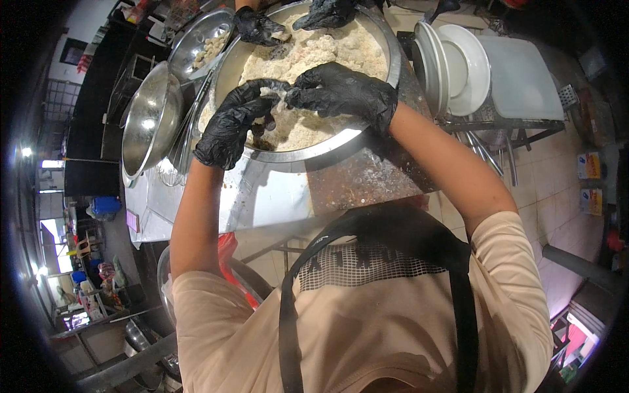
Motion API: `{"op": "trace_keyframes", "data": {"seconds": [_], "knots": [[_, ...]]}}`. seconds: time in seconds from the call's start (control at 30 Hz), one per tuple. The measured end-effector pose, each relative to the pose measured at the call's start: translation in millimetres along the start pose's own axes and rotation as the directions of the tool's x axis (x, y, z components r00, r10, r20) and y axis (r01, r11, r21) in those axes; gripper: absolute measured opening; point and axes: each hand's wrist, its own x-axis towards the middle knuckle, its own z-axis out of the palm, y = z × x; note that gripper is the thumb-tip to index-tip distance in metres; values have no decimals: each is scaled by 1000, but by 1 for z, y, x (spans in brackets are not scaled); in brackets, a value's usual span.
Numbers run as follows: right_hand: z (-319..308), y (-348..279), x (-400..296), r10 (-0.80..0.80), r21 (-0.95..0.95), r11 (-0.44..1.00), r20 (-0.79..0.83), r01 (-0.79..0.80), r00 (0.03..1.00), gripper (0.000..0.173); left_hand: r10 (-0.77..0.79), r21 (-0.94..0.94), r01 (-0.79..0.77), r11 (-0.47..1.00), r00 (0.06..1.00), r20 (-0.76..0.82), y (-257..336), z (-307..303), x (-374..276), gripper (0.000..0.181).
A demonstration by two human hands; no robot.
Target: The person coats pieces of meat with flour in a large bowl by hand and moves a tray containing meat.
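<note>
A wide metal bowl (pixel 314 154) holds a pale, crumbly, flour-like mixture (pixel 314 54). Over its near part my left hand (pixel 241 115), in a black glove, pinches a small floury piece (pixel 273 93) between bent fingers. My right hand (pixel 344 96), also black-gloved, meets it from the right, its fingertips touching or nearly touching the same piece; whether they grip it is hard to tell. At the bowl's far side are another person's two black-gloved hands (pixel 258 27), the left one in view with a small piece at its fingers.
Left of the bowl lie wire whisks (pixel 184 147), a tilted steel bowl (pixel 152 120) and a steel bowl (pixel 186 39) with small pale pieces (pixel 211 49). White plates (pixel 467 69) and a pale rectangular tray (pixel 526 76) stand at the right. The metal table's near edge (pixel 265 223) lies before me.
</note>
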Motion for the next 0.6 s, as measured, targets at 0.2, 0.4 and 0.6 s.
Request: {"op": "trace_keyframes", "data": {"seconds": [0.2,0.4,0.6], "knots": [[17,12,7,-97,435,891,-89,126,991,28,198,89,-191,978,977,-78,-3,9,3,26],[12,0,-1,-17,388,918,-179,87,984,15,582,431,-537,725,813,34,-53,-25,17,46],[31,-4,-1,-58,388,910,-233,148,971,19,289,-178,-317,932,943,-164,-23,36,8,48]]}}
